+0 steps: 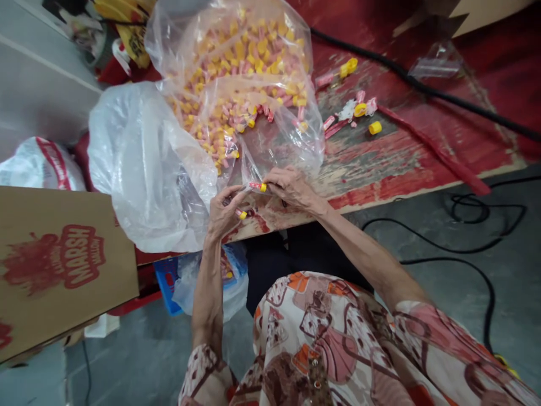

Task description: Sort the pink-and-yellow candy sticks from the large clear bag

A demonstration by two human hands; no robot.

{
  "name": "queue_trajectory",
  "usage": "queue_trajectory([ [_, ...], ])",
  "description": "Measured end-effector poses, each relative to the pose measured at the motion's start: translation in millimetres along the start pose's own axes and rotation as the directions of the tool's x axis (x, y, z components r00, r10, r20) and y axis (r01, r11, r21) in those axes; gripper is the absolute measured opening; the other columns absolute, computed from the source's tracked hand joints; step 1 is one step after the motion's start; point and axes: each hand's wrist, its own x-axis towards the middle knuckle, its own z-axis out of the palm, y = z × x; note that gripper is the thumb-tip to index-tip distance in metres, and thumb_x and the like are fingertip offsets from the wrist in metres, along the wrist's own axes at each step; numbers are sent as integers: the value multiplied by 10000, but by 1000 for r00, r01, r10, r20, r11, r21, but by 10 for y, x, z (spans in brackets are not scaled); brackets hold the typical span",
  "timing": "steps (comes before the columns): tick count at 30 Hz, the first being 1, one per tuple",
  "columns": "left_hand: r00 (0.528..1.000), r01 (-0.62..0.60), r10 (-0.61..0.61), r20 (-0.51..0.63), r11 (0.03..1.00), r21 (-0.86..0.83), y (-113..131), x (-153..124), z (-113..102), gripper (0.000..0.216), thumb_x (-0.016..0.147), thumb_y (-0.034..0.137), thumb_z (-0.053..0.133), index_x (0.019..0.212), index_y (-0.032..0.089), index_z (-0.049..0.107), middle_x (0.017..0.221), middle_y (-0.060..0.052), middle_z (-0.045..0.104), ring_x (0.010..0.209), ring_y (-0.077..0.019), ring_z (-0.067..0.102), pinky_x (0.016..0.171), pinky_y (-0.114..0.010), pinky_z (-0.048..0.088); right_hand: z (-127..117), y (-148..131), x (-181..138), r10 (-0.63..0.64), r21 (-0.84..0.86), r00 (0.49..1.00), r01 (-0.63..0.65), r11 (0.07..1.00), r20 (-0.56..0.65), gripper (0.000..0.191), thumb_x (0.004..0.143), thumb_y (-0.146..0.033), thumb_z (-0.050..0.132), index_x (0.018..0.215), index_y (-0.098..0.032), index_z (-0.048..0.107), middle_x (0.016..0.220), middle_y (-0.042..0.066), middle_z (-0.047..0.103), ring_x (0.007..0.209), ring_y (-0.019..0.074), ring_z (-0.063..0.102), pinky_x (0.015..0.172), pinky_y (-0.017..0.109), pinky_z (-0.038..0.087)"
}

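Observation:
Between my hands is a small red-and-white tube with a yellow cap (257, 186). My left hand (227, 211) pinches its plain end, fingers closed. Closed fingers of my right hand (291, 186) are at the yellow-capped end. A second yellow-capped piece (241, 215) shows just under my left hand; whether that hand grips it too, I cannot tell. Behind my hands lies a large clear plastic bag (279, 144) with many pink tubes with yellow caps (249, 56) inside it. My wrists are over the table's front edge.
A whitish plastic bag (143, 163) drapes over the table edge on the left, near a cardboard box (67, 270). Loose yellow caps (375, 128), wrapper scraps and a red strip (435, 149) lie on the worn red table (422, 124). A black cable (406, 82) crosses it. A blue crate (167, 285) stands below.

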Motion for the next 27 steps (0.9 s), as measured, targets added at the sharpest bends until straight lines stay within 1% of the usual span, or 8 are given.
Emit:
queue_trajectory([
  [3,1000,-21,19,19,996,81,95,47,-66,428,926,611,788,1069,216,866,985,-63,838,809,-188,740,676,-269,607,20,-16,-4,-29,-34,999,29,999,14,263,1128,-174,531,1150,-225,788,1087,37,788,992,199,658,970,350,409],
  [8,993,-77,61,102,982,170,186,119,-36,366,951,569,772,1044,226,860,941,-40,825,669,-147,657,582,-249,531,76,-36,-23,-52,-96,998,53,994,18,248,1132,-175,522,1138,-232,764,1081,42,774,1003,214,659,958,358,408],
  [13,979,-185,146,142,931,314,244,146,108,285,1024,492,731,1087,229,821,913,-25,777,706,-150,634,695,-276,543,113,-34,-13,37,-173,999,-43,984,-40,224,1150,-209,505,1151,-199,728,1181,85,747,1062,230,636,993,371,433],
  [17,954,-291,226,198,859,421,286,132,182,222,1041,442,744,1110,235,787,917,-35,732,793,-189,649,808,-324,552,99,-9,-15,171,-68,964,-188,980,-201,278,1143,-181,466,1324,-185,677,1326,105,703,1194,240,623,1034,380,484],
  [19,949,-309,233,214,827,470,310,115,240,208,1064,429,714,1130,239,767,982,-54,731,906,-218,676,864,-336,551,79,16,-46,237,42,928,-235,971,-289,347,1139,-154,421,1402,-203,642,1366,92,690,1229,234,620,1075,396,504],
  [21,949,-308,216,232,802,513,329,104,308,195,1084,417,676,1136,242,744,1053,-68,726,1026,-243,684,904,-339,544,55,31,-87,293,137,895,-261,956,-336,392,1125,-120,407,1437,-232,617,1391,73,697,1260,223,620,1118,407,510],
  [24,950,-295,177,257,781,551,338,120,387,160,1096,384,634,1111,246,712,1072,-68,714,1065,-254,679,915,-343,532,11,-3,-83,343,198,882,-292,936,-322,397,1115,-82,430,1412,-269,616,1397,48,727,1278,199,628,1164,394,503],
  [27,945,-299,156,288,771,563,324,163,414,137,1072,374,644,1074,245,690,1060,-68,723,1012,-254,686,885,-343,531,-52,-93,108,439,227,856,-387,894,-271,375,1129,-53,421,1411,-210,611,1413,55,735,1280,163,643,1189,353,494],
])
